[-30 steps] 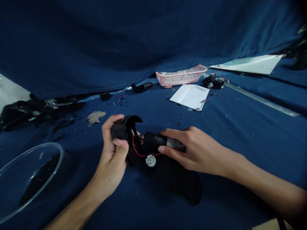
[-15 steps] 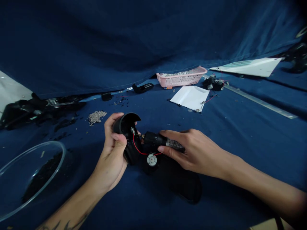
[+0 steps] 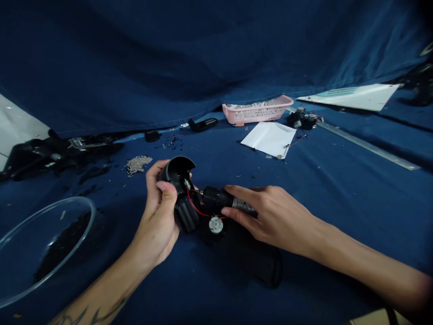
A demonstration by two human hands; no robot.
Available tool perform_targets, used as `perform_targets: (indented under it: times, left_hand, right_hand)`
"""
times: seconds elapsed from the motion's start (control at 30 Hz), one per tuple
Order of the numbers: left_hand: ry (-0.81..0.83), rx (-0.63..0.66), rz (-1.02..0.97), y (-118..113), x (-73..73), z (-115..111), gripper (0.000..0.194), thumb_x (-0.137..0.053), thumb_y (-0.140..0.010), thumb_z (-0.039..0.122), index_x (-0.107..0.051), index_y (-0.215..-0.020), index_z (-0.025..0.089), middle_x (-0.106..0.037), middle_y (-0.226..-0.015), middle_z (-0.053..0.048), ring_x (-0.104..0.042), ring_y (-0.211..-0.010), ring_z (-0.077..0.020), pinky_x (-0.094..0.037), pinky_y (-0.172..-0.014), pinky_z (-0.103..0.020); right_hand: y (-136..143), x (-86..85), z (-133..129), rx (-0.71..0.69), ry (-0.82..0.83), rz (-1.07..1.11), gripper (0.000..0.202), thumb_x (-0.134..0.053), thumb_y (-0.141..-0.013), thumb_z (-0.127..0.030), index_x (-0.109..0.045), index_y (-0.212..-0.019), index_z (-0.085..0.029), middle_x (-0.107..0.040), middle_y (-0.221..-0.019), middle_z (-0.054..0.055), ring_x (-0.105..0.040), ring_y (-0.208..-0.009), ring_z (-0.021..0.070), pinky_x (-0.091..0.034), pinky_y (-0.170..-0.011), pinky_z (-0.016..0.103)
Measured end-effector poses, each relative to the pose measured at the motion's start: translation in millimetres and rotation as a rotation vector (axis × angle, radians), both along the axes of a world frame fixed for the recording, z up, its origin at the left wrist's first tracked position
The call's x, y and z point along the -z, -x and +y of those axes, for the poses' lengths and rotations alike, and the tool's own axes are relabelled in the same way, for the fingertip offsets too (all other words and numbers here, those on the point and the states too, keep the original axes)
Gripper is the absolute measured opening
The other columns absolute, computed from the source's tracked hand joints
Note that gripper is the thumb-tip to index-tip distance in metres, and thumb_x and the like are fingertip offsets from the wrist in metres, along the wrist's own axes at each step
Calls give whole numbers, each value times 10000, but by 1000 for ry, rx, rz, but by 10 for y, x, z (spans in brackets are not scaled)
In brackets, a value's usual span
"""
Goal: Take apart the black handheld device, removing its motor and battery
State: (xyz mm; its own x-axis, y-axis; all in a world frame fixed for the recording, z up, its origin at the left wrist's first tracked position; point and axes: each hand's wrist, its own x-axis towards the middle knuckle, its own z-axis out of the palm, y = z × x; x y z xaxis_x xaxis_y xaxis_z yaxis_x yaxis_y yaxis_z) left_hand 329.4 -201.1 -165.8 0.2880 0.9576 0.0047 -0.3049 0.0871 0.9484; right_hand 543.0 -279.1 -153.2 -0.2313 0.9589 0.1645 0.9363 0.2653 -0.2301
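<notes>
My left hand [image 3: 160, 207] is closed around a black plastic housing [image 3: 186, 212] with a round, cut-away open end tilted towards me. In my right hand [image 3: 264, 212] is a black electric screwdriver [image 3: 219, 197], its bit pointing left into the housing. The tip meets or nearly meets a small metal part inside; contact is hard to make out. A red wire [image 3: 196, 206] runs from inside the housing to a small round motor [image 3: 215, 224], which hangs or rests just below the screwdriver. My left fingertips behind the housing are mostly hidden.
A clear plastic bowl [image 3: 91, 212] with dark bits stands at left. Beyond it lies a pile of small screws [image 3: 138, 165]. Further back are a pink basket [image 3: 260, 112], a white sheet [image 3: 269, 140], several black motors [image 3: 302, 118] and a ruler [image 3: 368, 145].
The housing has tipped slightly, showing more of its ribbed lower part. My right hand and the screwdriver stay almost in place, and the view has shifted a little.
</notes>
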Motion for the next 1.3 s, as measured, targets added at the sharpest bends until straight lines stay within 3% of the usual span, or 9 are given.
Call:
perform_targets:
  times: [0.17, 0.33, 0.67, 0.87, 0.97, 1.03, 1.17, 1.3]
  left_hand:
    - [3, -113, 69, -41, -48, -25, 415, -585, -962, 613, -475, -1305, 406, -661, -1180, -27, -723, -908, -209, -646, -769, -365]
    - [8, -204, 94, -111, -100, -51, 375, -557, -990, 599, -478, -1266, 358, -675, -1055, -5, -726, -810, -187, -644, -728, -347]
    - [-9, -318, 23, -145, -73, -66, 348, -593, -988, 569, -503, -1212, 319, -652, -859, 20, -723, -722, -188, -642, -669, -344]
    - [95, -325, -7, -70, -87, -55, 216, -532, -1043, 473, -491, -1171, 304, -662, -857, 26, -724, -681, -167, -650, -624, -318]
    - [172, -363, 14, 61, -88, -4, 171, -458, -1078, 426, -492, -1108, 262, -652, -808, 25, -717, -650, -158, -650, -588, -310]
    - [165, -335, -1, 125, -90, 30, 232, -423, -1083, 454, -511, -1115, 241, -679, -865, -9, -721, -668, -166, -653, -575, -313]
    - [52, -162, -39, 138, -104, 70, 368, -483, -1030, 568, -544, -1167, 231, -712, -1019, -87, -722, -682, -201, -643, -505, -325]
    - [-71, -162, -19, 116, -109, 55, 510, -587, -943, 652, -490, -1284, 285, -708, -989, -72, -699, -623, -220, -632, -447, -364]
  right_hand:
    - [23, 9, -7, -1, 9, -13, 415, -471, -1117, -513, -605, -1341, -190, -750, -848, 60, -708, -656, 236, -276, -581, 331]
    - [71, 8, -15, -8, 13, -20, 418, -489, -1113, -509, -601, -1364, -194, -765, -914, 73, -731, -708, 258, -291, -589, 331]
    - [174, 11, -47, 15, -9, -55, 452, -488, -1111, -508, -575, -1434, -204, -771, -907, 86, -745, -721, 298, -322, -584, 337]
    - [106, 52, -36, 2, -75, -29, 453, -496, -1106, -502, -597, -1413, -185, -750, -833, 75, -723, -671, 264, -325, -567, 318]
    - [-23, 26, 14, 112, -213, 90, 445, -493, -1104, -484, -631, -1364, -150, -681, -680, 33, -625, -514, 196, -292, -523, 299]
    - [-74, -10, 36, 148, -212, 147, 418, -524, -1087, -480, -666, -1305, -154, -635, -627, 9, -565, -471, 168, -284, -512, 292]
    - [-19, -62, 7, 32, -69, 213, 342, -554, -1073, -484, -696, -1218, -209, -679, -740, 15, -614, -580, 171, -333, -548, 284]
    - [57, -46, -33, -15, -70, 233, 369, -545, -1076, -493, -678, -1283, -217, -690, -745, 10, -624, -579, 176, -347, -551, 290]
